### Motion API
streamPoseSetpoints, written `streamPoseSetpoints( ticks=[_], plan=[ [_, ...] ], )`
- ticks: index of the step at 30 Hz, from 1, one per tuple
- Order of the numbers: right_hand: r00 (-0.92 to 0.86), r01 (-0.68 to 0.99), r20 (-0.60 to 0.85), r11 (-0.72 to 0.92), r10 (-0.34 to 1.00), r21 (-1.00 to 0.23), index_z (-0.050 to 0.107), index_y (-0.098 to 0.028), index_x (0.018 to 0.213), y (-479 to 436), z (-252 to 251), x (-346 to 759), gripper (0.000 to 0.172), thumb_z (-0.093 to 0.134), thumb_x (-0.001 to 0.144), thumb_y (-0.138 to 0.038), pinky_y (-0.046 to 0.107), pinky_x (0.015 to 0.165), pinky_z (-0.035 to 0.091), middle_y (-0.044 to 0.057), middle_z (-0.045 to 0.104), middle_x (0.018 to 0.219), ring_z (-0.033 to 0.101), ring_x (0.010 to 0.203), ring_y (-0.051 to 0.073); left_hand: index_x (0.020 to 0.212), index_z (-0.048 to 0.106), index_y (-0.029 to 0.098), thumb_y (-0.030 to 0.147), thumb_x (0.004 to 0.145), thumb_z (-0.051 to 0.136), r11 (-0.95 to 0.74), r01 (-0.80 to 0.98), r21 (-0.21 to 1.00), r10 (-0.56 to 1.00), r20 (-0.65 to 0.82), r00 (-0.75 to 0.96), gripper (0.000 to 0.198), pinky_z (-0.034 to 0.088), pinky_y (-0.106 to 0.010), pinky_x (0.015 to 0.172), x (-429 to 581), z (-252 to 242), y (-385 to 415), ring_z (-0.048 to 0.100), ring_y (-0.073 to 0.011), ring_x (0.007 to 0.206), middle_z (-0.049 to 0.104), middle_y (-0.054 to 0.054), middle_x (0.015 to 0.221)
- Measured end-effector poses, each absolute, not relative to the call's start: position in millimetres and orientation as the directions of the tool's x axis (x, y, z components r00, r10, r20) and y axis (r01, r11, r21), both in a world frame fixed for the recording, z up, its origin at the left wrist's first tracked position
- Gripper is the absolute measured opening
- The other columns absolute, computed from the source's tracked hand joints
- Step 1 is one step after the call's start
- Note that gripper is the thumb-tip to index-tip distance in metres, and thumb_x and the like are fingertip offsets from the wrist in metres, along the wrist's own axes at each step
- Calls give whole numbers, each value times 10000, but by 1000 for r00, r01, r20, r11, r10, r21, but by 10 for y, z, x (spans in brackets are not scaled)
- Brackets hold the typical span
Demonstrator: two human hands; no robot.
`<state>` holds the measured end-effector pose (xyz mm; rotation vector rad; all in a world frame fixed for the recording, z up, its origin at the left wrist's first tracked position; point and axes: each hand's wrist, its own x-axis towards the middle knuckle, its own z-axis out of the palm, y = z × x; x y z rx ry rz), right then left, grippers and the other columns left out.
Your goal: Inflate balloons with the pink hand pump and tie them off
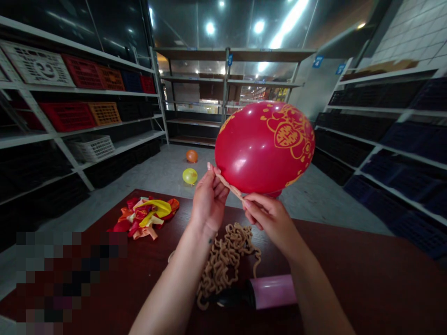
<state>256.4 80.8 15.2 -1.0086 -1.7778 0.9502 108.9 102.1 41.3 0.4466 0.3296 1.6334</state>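
An inflated red balloon (258, 149) with gold printed figures is held up over the table. At its lower left end, my left hand (209, 200) pinches the neck between thumb and fingers, the palm partly turned up. A beige cord (228, 184) stretches from that spot to the closed fingertips of my right hand (267, 216). Below my hands lies a tangled heap of the same beige cord (226, 256). Near my right forearm is a pink balloon pump (274, 291) with a black nozzle end, partly hidden by the arm.
Deflated balloons (145, 216) in several colours lie on the dark table (335, 279), left. Orange (192, 156) and yellow (190, 176) balloons rest on the floor. Shelves with crates (68, 116) line both sides; a rack (195, 123) stands behind. A pixelated patch covers the lower left.
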Motion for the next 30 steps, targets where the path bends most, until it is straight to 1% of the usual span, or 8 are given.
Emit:
streamPoseSetpoints(
  ticks=[7,12,15,18,23,25,27,30],
  plan=[
    [-204,239,306,351,930,-905,628,-218,947,815,65,2736,326,546,901,-530,240,561,404,13,641,821,544,652,118,663,530,174,451,895,670,-364,-653,664,931,258,-257,388,331,-175,447,1282,317,941,404,-61,450,447,49,543],
    [-10,303,376,361,927,-882,627,-245,1087,676,-165,2989,321,547,908,-500,275,686,485,48,670,1036,616,808,161,740,654,181,388,992,537,-657,-140,741,735,588,-337,346,383,-214,500,1365,262,754,483,-96,521,528,17,572],
    [82,298,404,364,911,-882,638,-225,1062,651,-409,3178,326,539,901,-490,305,742,515,67,684,1032,642,856,189,794,685,186,220,983,548,-782,289,552,527,833,-168,236,468,-235,628,1399,229,612,598,-120,666,648,-10,709],
    [202,307,400,331,894,-892,654,-218,1052,707,-709,3332,334,523,907,-488,317,751,522,80,700,1054,661,903,212,859,687,189,116,951,562,-797,479,367,403,914,-30,171,492,-231,662,1501,133,648,623,-119,694,674,-12,770],
    [203,358,409,321,890,-877,683,-228,998,818,-1077,3400,292,480,940,-429,317,824,510,61,713,1010,664,921,205,888,695,180,205,974,530,-732,585,348,478,875,77,188,526,-266,686,1887,-27,1491,657,-163,722,684,-54,802],
    [205,354,416,329,886,-875,682,-227,981,832,-1118,3392,290,461,949,-413,299,822,506,54,712,999,666,909,193,1157,672,181,252,945,587,-660,609,440,669,714,208,240,553,-316,821,2050,-12,1989,697,-214,939,716,-109,1054],
    [207,359,426,336,881,-871,679,-227,967,835,-1117,3388,285,448,954,-393,280,802,502,47,709,988,667,891,181,1419,518,184,320,864,705,-596,672,440,784,501,367,601,517,-399,972,2169,41,2401,581,-291,1261,571,-178,1399],
    [192,376,440,349,877,-859,679,-230,958,831,-1091,3393,275,442,957,-369,261,779,498,37,708,979,664,861,166,1467,482,192,354,913,635,-629,677,381,775,377,508,598,410,-441,1109,2219,112,2678,437,-297,1408,458,-171,1521]
  ],
)
